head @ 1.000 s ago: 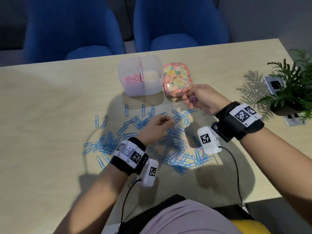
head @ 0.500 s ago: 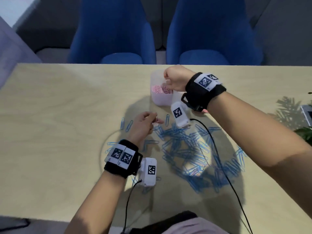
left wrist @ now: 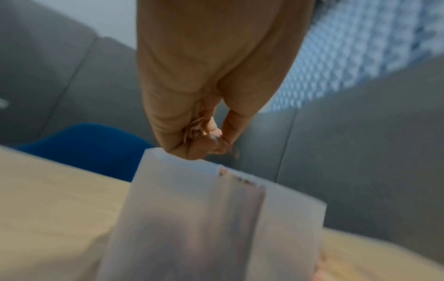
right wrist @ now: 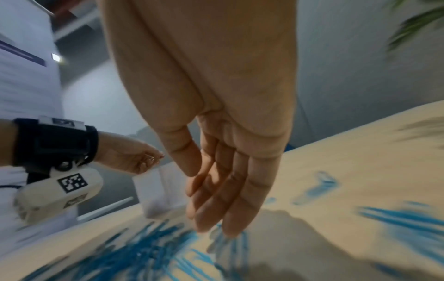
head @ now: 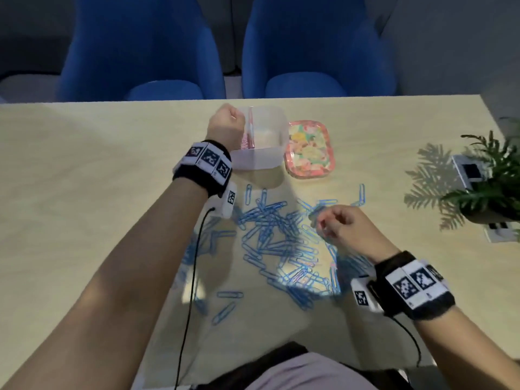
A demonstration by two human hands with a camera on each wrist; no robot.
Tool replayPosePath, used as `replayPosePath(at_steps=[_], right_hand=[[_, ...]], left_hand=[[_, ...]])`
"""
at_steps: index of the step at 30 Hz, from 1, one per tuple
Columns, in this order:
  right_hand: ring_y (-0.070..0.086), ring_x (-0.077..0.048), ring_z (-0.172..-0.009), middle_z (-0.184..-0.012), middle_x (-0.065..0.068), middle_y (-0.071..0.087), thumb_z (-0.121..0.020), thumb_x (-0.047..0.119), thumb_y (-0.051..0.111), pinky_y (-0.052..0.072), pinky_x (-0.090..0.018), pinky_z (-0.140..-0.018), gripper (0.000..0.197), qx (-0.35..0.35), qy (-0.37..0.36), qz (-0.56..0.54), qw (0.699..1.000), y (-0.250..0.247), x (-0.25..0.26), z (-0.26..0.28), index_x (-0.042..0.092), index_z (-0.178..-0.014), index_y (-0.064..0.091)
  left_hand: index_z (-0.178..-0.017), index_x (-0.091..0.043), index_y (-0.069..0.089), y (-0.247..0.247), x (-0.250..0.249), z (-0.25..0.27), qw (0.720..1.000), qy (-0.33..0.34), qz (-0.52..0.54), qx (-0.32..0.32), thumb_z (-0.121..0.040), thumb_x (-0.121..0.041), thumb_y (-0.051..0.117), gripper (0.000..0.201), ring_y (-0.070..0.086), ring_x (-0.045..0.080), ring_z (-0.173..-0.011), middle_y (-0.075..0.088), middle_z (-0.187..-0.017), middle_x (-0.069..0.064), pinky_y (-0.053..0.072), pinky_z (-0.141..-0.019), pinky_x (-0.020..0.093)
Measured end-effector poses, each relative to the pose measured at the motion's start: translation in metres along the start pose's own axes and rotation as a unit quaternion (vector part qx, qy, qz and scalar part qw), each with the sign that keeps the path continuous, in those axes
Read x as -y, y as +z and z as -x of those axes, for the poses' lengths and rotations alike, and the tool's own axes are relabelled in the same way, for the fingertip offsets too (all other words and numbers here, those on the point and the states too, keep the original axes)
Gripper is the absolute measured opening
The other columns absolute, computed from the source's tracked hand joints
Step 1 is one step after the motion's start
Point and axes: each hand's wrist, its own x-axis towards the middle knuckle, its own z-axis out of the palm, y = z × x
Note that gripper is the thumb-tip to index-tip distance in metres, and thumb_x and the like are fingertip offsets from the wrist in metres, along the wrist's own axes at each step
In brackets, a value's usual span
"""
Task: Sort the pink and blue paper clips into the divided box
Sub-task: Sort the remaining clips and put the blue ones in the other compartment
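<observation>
Above the divided box (left wrist: 192,218), pink clips (left wrist: 193,129) between left-hand fingers (left wrist: 213,140).

I'm seeing black wristbands (head: 202,167) with white checker-code tags on both bare forearms — white camera pods (head: 363,295) beneath, thin black cables (head: 191,277) trailing back — pale pink top (head: 295,372).

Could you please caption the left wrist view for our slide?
Left hand pinching pink paper clips above the divided box.

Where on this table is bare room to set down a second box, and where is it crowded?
Bare table lies left of the divided box and the left hand. Crowded: blue paper clips fill the middle, below the box and patterned lid.
</observation>
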Motion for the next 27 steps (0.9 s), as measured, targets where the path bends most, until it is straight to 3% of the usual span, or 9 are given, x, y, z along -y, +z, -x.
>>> replayPosePath(at_steps=[3,7,9,11,14,16,18,24,27], right_hand=[[0.045,0.003,-0.037,-0.05,0.008,0.06,-0.091,-0.014,0.036,0.036,-0.008,-0.043,0.04,-0.057,0.028,0.0,0.998,-0.029,-0.03,0.023,0.011,-0.067,0.056],[0.053,0.009,-0.046,-0.07,-0.005,0.061,-0.084,-0.014,0.045,0.041,-0.002,-0.054,0.035,-0.129,0.033,0.093,0.987,-0.056,-0.052,0.044,0.013,-0.069,0.062],[0.054,0.014,-0.05,-0.068,-0.002,0.062,-0.08,-0.008,0.057,0.039,0.0,-0.057,0.021,-0.13,0.038,0.168,0.976,-0.056,-0.054,0.053,0.009,-0.072,0.068],[0.056,0.006,-0.052,-0.064,0.001,0.062,-0.077,0.003,0.065,0.037,-0.003,-0.056,0.007,-0.11,0.04,0.224,0.967,-0.048,-0.056,0.059,0.006,-0.073,0.069],[0.06,-0.017,-0.068,-0.065,0.003,0.063,-0.074,0.023,0.073,0.044,-0.021,-0.065,0.012,-0.098,0.067,0.27,0.956,-0.029,-0.056,0.065,0.013,-0.071,0.067],[0.061,-0.024,-0.077,-0.074,0.0,0.065,-0.073,0.037,0.072,0.044,-0.029,-0.069,0.023,-0.101,0.097,0.326,0.935,-0.019,-0.054,0.065,0.017,-0.072,0.063],[0.062,-0.027,-0.083,-0.081,-0.003,0.067,-0.075,0.037,0.07,0.043,-0.031,-0.068,0.023,-0.107,0.113,0.357,0.921,-0.014,-0.055,0.065,0.016,-0.075,0.06],[0.062,-0.032,-0.088,-0.084,-0.006,0.067,-0.071,0.021,0.064,0.041,-0.03,-0.068,0.009,-0.13,0.148,0.323,0.925,-0.031,-0.063,0.062,0.021,-0.07,0.055],[0.061,-0.032,-0.091,-0.09,-0.006,0.067,-0.074,0.023,0.063,0.044,-0.033,-0.071,0.012,-0.16,0.114,0.336,0.921,-0.034,-0.064,0.063,0.024,-0.084,0.058]], left_hand=[[-0.096,-0.002,0.058,0.015,0.0,-0.002,0.991,0.003,-0.136,0.009,-0.092,-0.011,0.038,0.023,0.057,0.035,-0.105,0.063,-0.11,0.021,0.045,-0.089,0.037],[-0.101,-0.002,0.06,0.018,0.008,0.005,0.985,0.031,-0.166,-0.025,-0.089,-0.005,0.04,0.024,0.053,0.033,-0.11,0.058,-0.118,0.02,0.039,-0.092,0.032],[-0.107,-0.004,0.06,0.018,0.007,0.022,0.978,0.106,-0.17,-0.065,-0.086,-0.002,0.043,0.027,0.048,0.032,-0.114,0.053,-0.122,0.017,0.032,-0.094,0.027],[-0.104,-0.008,0.061,0.025,0.005,0.054,0.961,0.205,-0.174,-0.07,-0.085,-0.003,0.047,0.024,0.047,0.03,-0.11,0.055,-0.115,0.014,0.03,-0.092,0.027],[-0.092,-0.01,0.066,0.051,0.02,0.104,0.928,0.296,-0.19,0.119,-0.082,-0.007,0.057,0.014,0.056,0.029,-0.093,0.063,-0.094,0.012,0.039,-0.082,0.035],[-0.09,-0.011,0.068,0.067,0.036,0.127,0.9,0.278,-0.198,0.272,-0.081,-0.01,0.062,0.01,0.059,0.026,-0.088,0.063,-0.09,0.011,0.043,-0.081,0.035],[-0.092,-0.011,0.067,0.079,0.049,0.141,0.874,0.265,-0.216,0.346,-0.082,-0.016,0.063,0.011,0.056,0.024,-0.092,0.062,-0.093,0.011,0.044,-0.084,0.035],[-0.092,-0.012,0.066,0.086,0.064,0.145,0.868,0.271,-0.251,0.331,-0.08,-0.013,0.065,0.012,0.056,0.026,-0.094,0.061,-0.096,0.008,0.043,-0.081,0.033],[-0.092,-0.01,0.066,0.082,0.066,0.138,0.881,0.265,-0.267,0.286,-0.082,-0.009,0.06,0.012,0.057,0.028,-0.094,0.062,-0.095,0.01,0.044,-0.082,0.038]])
